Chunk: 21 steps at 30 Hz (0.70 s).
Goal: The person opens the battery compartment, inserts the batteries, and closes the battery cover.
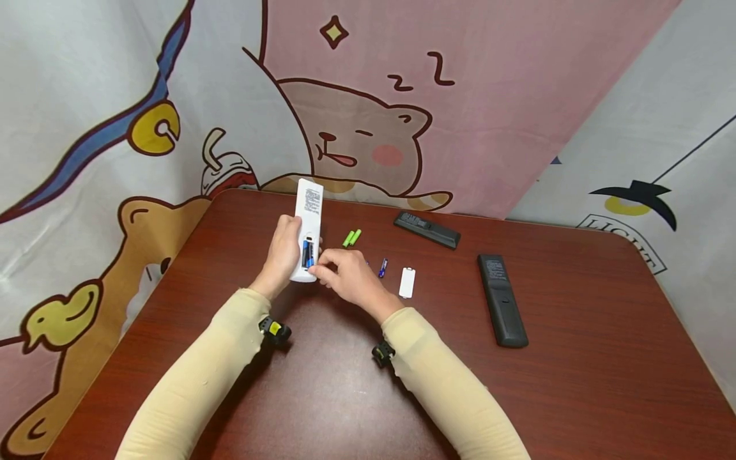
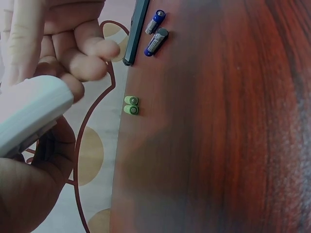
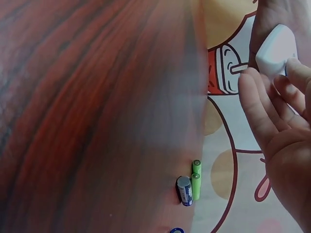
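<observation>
A white remote control (image 1: 310, 211) is held up by my left hand (image 1: 284, 248), back side facing me, its battery compartment uncovered. Two blue-and-black batteries (image 1: 307, 254) lie in the compartment. My right hand (image 1: 351, 273) touches the compartment's lower end with its thumb and forefinger; its other fingers (image 3: 257, 104) stand clear of the remote. Whether those two fingertips pinch a battery is hidden. In the left wrist view the remote's white end (image 2: 36, 109) blocks the compartment. A white battery cover (image 1: 407, 282) lies on the table, right of my right hand.
Two green batteries (image 1: 351, 238) lie beyond my hands. Near the right hand is a loose blue battery (image 1: 383, 268); a second blue battery (image 2: 155, 22) shows in the left wrist view. Two black remotes, one at the back (image 1: 427, 229) and one further right (image 1: 502, 300), rest on the brown table (image 1: 604, 358).
</observation>
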### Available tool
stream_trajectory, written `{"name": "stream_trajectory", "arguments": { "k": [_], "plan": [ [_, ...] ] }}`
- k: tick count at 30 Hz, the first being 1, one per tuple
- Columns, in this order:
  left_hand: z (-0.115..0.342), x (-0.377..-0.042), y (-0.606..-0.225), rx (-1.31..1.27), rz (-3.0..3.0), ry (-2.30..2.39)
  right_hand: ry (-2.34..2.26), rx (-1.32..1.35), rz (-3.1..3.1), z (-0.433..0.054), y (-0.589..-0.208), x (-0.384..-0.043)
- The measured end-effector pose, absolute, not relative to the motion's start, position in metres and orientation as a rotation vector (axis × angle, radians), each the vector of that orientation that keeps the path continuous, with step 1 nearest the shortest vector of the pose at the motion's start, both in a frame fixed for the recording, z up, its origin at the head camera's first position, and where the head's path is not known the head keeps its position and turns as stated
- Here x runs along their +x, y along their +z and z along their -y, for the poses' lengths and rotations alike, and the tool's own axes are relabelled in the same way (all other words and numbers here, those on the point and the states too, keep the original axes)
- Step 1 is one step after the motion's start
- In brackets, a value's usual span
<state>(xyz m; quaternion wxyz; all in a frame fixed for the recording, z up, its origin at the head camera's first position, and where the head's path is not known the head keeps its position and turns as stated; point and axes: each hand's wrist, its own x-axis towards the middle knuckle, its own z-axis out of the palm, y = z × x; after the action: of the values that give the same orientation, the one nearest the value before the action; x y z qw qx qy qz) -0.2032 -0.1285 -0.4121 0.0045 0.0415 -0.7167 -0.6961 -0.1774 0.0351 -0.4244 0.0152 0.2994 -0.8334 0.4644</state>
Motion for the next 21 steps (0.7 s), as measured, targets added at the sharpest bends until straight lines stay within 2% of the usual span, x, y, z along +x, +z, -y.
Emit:
{"name": "stream_trajectory", "arguments": {
  "k": [21],
  "plan": [
    [0.1234, -0.2014, -0.4078, 0.133, 2.246, -2.165, 1.776, 0.837, 2.585, -0.0337, -0.4244, -0.1782]
  ]
}}
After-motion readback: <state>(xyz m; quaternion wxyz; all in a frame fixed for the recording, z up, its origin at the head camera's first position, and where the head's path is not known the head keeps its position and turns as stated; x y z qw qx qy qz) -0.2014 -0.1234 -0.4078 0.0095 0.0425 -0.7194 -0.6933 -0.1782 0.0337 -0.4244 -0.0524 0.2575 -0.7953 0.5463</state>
